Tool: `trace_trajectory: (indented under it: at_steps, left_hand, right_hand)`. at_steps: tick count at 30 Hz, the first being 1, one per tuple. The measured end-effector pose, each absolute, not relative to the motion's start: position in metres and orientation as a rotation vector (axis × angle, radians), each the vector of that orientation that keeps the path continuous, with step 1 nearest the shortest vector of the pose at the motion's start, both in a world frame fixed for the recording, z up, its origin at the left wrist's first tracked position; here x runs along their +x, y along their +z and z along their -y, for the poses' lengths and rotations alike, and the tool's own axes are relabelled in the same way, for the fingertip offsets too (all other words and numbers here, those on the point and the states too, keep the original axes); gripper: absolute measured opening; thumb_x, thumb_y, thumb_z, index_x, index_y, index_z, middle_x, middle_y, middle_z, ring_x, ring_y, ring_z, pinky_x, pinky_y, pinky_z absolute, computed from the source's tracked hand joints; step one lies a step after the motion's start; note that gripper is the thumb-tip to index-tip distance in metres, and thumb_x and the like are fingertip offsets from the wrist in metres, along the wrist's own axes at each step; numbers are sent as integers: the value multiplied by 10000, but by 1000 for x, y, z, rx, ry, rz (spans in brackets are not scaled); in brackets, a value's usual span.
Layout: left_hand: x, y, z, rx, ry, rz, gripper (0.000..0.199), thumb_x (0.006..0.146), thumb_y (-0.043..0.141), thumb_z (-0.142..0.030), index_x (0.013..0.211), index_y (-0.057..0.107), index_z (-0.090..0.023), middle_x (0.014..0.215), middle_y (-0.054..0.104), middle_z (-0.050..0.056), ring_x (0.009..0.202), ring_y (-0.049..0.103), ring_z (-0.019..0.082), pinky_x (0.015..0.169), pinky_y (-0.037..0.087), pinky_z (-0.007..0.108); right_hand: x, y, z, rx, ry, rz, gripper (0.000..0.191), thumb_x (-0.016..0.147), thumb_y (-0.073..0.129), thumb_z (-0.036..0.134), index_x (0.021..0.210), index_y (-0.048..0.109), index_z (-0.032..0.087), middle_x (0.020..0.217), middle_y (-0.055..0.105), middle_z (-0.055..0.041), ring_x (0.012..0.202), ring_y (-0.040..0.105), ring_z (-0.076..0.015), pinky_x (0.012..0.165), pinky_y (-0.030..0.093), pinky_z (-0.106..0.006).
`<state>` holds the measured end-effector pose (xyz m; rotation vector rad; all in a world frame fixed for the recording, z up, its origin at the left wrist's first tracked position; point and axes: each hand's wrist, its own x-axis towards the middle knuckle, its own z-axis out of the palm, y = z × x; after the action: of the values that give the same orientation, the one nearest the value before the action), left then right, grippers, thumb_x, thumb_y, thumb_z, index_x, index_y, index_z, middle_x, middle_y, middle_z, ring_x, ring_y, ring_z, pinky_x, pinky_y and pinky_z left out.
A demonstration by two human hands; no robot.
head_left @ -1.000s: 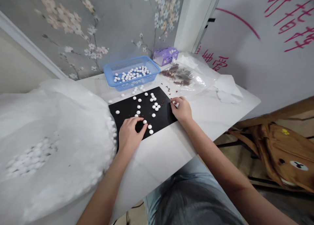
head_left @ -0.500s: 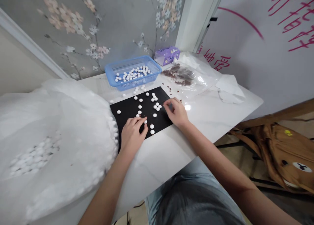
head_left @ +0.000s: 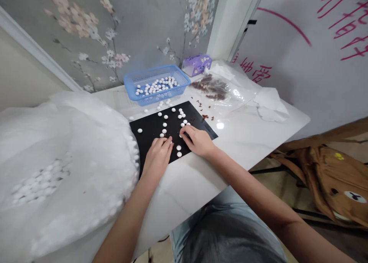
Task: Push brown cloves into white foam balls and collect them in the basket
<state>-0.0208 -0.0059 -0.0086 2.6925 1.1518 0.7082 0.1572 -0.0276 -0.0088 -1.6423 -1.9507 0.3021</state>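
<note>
On a black mat lie several small white balls, some in clusters and some in a loose row. My left hand rests at the mat's front part, its thumb and fingertips closed around a white ball that shows only partly between them. My right hand reaches over the mat's right side. Its thumb and forefinger are pinched together beside another mostly covered white ball; anything tiny between them is hidden. Two more white balls sit between the hands, touching neither.
Behind the mat stands a blue basket of white balls. A large translucent bag of balls fills the left. Farther right are loose reddish-brown bits, a clear bag of brown bits and a purple tissue pack.
My right hand has moved left from the mat's right edge to the single ball near its middle. My left hand has stayed at its ball, the fingers covering more of it.
</note>
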Motion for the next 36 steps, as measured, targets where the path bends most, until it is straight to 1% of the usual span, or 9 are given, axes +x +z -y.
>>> trace_trajectory:
  at_steps: [3,7,10,13,17,21,26,32,36]
  left_hand:
    - [-21,-9,6,2704,761,-1256,272,875,459,-266,1046,638,-154,875,651,68,863,547,215,739,476,320]
    - [-21,-8,7,2698,827,-1273,296,843,501,-237,1111,607,-171,1012,646,69,934,548,225,789,474,334]
    - [-20,-6,9,2690,890,-1244,315,831,524,-254,1124,588,-161,1050,639,81,951,553,233,814,470,349]
    - [-21,-5,10,2635,1008,-1193,308,837,531,-268,1123,571,-161,1017,650,87,930,572,222,826,469,348]
    - [-22,-7,10,2396,1151,-1169,220,848,519,-227,1050,596,-186,949,661,64,855,603,177,783,492,313]
    - [-19,-7,10,1904,1186,-1208,233,791,596,-257,1010,611,-179,957,662,61,804,625,154,707,525,275]
    - [-16,-4,7,1372,1094,-1053,218,722,671,-292,898,670,-164,903,704,55,842,650,171,817,512,309]
    - [-20,-2,2,1220,1056,-1045,269,712,687,-314,955,684,-199,951,710,36,867,649,163,866,483,315]
    - [-20,-1,3,1159,1052,-1062,262,681,714,-316,907,697,-184,945,716,47,914,642,183,892,466,328]
  right_hand:
    - [153,-8,30,-1636,336,1956,131,891,390,216,896,519,198,949,624,-38,746,575,-148,570,350,-234]
    - [148,-9,30,-1612,450,1763,87,854,449,224,864,532,202,853,615,-5,599,514,-102,563,349,-226]
    - [136,-10,28,-1513,651,1506,94,831,481,266,841,532,188,789,581,7,501,430,-71,508,339,-218]
    - [121,-10,27,-1356,886,1254,140,817,504,312,826,521,173,769,551,11,471,394,-53,452,317,-205]
    - [112,-6,28,-1264,1036,1164,169,804,542,340,822,523,172,672,499,40,433,345,-38,406,266,-193]
    - [119,0,31,-1249,1166,1121,229,805,552,399,841,515,175,534,392,80,413,328,-44,396,257,-186]
    - [122,0,33,-1166,1222,1135,265,818,537,431,833,519,167,512,343,91,402,285,-33,390,232,-186]
    - [118,-5,32,-1150,1227,1141,258,836,510,440,834,487,183,544,339,86,420,278,-38,384,232,-178]
    - [118,-6,32,-1175,1203,1190,240,842,505,418,819,489,179,598,372,69,445,291,-40,384,242,-175]
